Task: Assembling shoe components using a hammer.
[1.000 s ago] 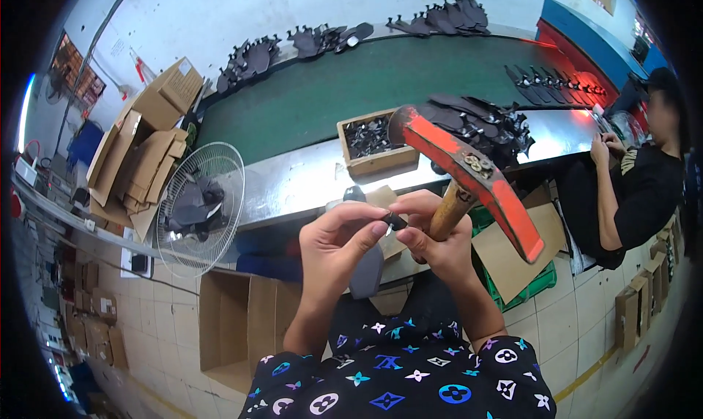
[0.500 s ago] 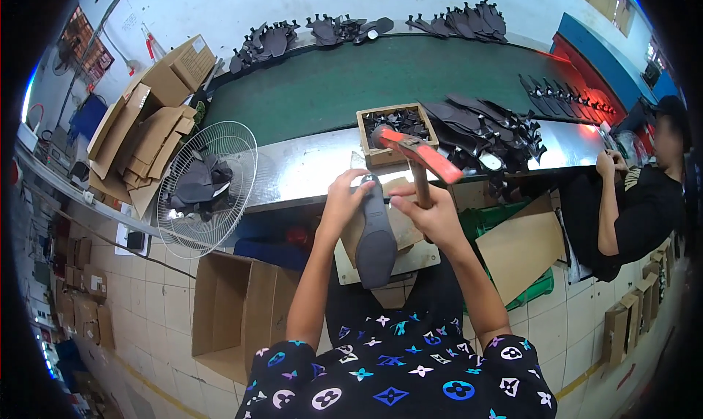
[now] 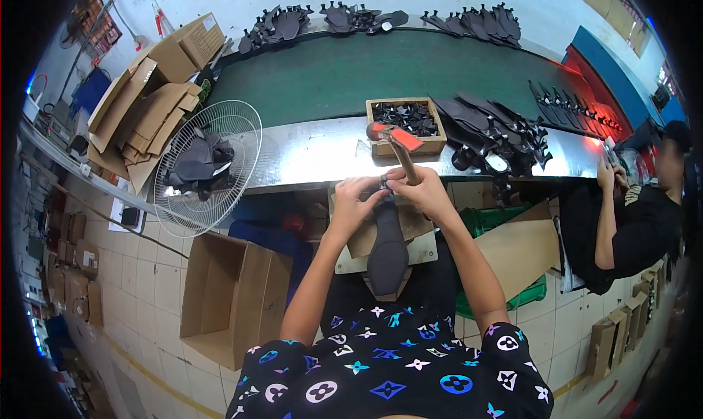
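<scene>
A dark grey shoe sole (image 3: pixel 387 252) lies lengthwise over a pale board (image 3: pixel 425 249) in front of me, its wide toe end toward my body. My left hand (image 3: pixel 354 205) is closed on the narrow heel end from the left. From the other side, my right hand (image 3: pixel 426 196) brings its thumb and fingertips to the same heel end; a small piece shows between the fingertips, too small to make out. That right hand also grips a hammer (image 3: pixel 403 160) by its wooden handle, with the orange-red head pointing up and away from me.
A wooden box (image 3: pixel 407 147) of small black pieces stands on the metal table edge (image 3: pixel 322 151), beside piled soles (image 3: pixel 489 130). Left are a wire basket (image 3: pixel 253 171) with soles and a cardboard box (image 3: pixel 234 294). A green conveyor belt (image 3: pixel 329 78) runs behind; a co-worker (image 3: pixel 630 221) sits at right.
My right hand has moved left and up to meet my left hand at the sole's heel end. The hammer head has swung left and away. The whole view has shifted slightly.
</scene>
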### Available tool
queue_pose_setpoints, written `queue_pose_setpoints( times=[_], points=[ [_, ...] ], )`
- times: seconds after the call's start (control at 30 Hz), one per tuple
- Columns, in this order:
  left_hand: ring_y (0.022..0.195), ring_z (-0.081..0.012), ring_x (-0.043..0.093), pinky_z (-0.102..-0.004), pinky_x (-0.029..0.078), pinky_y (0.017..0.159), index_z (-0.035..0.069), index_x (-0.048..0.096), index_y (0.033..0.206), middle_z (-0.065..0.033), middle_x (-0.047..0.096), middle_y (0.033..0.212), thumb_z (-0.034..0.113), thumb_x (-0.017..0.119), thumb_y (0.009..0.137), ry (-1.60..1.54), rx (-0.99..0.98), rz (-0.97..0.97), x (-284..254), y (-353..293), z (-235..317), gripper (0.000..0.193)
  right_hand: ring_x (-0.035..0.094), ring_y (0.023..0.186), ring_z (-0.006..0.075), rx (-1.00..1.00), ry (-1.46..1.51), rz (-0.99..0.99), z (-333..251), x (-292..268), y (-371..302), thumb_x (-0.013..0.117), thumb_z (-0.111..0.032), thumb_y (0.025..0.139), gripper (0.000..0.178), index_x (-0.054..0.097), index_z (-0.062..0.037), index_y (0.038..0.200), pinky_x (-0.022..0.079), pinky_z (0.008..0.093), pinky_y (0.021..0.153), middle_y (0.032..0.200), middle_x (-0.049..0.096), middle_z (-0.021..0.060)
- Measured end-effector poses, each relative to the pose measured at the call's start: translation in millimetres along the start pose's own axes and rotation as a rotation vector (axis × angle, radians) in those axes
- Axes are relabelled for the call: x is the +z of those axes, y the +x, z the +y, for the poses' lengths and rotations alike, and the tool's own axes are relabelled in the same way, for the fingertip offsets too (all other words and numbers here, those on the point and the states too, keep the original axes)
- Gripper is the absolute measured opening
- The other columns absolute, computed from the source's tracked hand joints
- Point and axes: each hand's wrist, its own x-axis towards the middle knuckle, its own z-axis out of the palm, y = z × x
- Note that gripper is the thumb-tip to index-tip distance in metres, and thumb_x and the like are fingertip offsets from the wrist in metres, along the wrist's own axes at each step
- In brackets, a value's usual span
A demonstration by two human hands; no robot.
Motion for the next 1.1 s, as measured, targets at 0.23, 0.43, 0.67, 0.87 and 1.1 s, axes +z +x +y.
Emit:
queue_pose_setpoints(
  times=[0.23,0.43,0.67,0.87,1.1],
  points=[
    [0.077,-0.0243,0.065,-0.0330,0.050,0.071,-0.001,0.070,0.100,-0.0129,0.068,0.088,0.014,0.080,0.080,-0.018,0.056,-0.030,-2.6,-2.2,-6.5,0.028,0.068,0.088,0.0182,-0.052,-0.154,-0.031,3.0,5.2,-2.8,0.074,-0.011,0.084,0.021,0.070,0.0018,0.100,0.051,0.0308,0.081,0.096,0.072,0.0099],
    [0.077,-0.0260,0.067,-0.0354,0.051,0.073,-0.001,0.069,0.099,-0.0140,0.070,0.086,0.014,0.080,0.080,-0.240,-0.316,-0.169,-4.2,-0.7,-15.8,0.026,0.063,0.084,0.0259,-0.291,-0.615,0.030,-18.4,9.2,-12.6,0.073,-0.012,0.085,0.022,0.069,-0.0010,0.104,0.048,0.0343,0.075,0.095,0.063,0.0112],
    [0.080,-0.0108,0.066,-0.0267,0.053,0.073,0.000,0.074,0.108,-0.0075,0.074,0.091,0.009,0.078,0.081,-0.400,-0.299,-0.132,-5.3,-1.2,-16.9,0.029,0.061,0.067,0.0221,-0.080,-0.278,0.127,-44.4,22.7,-48.6,0.062,-0.016,0.097,0.028,0.062,-0.0008,0.121,0.049,0.0335,0.067,0.082,0.065,0.0141],
    [0.076,-0.0086,0.064,-0.0250,0.052,0.070,-0.001,0.075,0.107,-0.0048,0.074,0.090,0.007,0.078,0.081,-0.439,-0.276,-0.161,-5.7,0.4,-15.6,0.028,0.057,0.065,0.0107,-0.130,-0.224,0.256,-83.0,21.5,-108.0,0.055,-0.011,0.101,0.029,0.056,0.0015,0.127,0.045,0.0276,0.057,0.084,0.063,0.0093],
    [0.082,-0.0105,0.066,-0.0265,0.052,0.075,0.001,0.075,0.104,-0.0068,0.074,0.092,0.009,0.078,0.080,-0.366,-0.269,-0.156,-7.2,0.4,-10.0,0.026,0.065,0.075,0.0226,-0.270,-0.524,0.170,-73.1,20.9,-104.9,0.057,-0.009,0.099,0.033,0.054,0.0039,0.130,0.052,0.0332,0.069,0.088,0.066,0.0168]
  ],
)
